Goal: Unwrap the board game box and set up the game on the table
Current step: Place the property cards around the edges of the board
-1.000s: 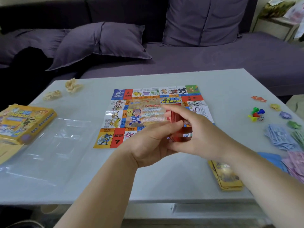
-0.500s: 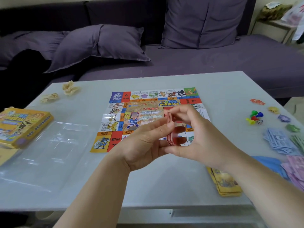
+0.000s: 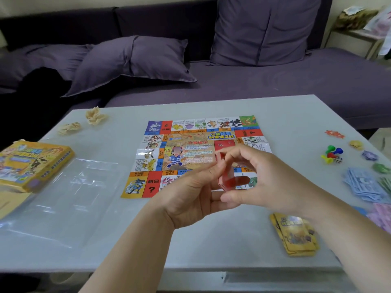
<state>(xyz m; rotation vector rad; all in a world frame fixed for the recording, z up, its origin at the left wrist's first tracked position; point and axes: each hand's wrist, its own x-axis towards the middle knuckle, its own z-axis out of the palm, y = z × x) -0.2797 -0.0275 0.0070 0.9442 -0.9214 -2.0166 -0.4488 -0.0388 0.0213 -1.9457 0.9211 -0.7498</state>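
The colourful game board [image 3: 190, 144] lies flat in the middle of the grey table [image 3: 148, 240]. Above its near right corner, both hands hold a small red deck of cards [image 3: 229, 179] on edge. My left hand [image 3: 190, 197] cups the deck from the left and below. My right hand [image 3: 260, 178] pinches it from the right, fingers arched over the top. The yellow game box [image 3: 31, 163] sits at the table's left edge beside the clear plastic wrap [image 3: 69, 193].
A yellow card stack [image 3: 296, 235] lies near the front right. Blue paper money [image 3: 364, 185], pink notes [image 3: 380, 216], coloured pawns with a die [image 3: 332, 154] and small tokens [image 3: 335, 134] fill the right side. Two crumpled paper balls [image 3: 95, 116] sit at the back left. A purple sofa stands behind the table.
Both hands have stayed over the board's near right corner, working the red deck; my right fingers have lifted and arched over its top. The camera view has tilted up slightly.
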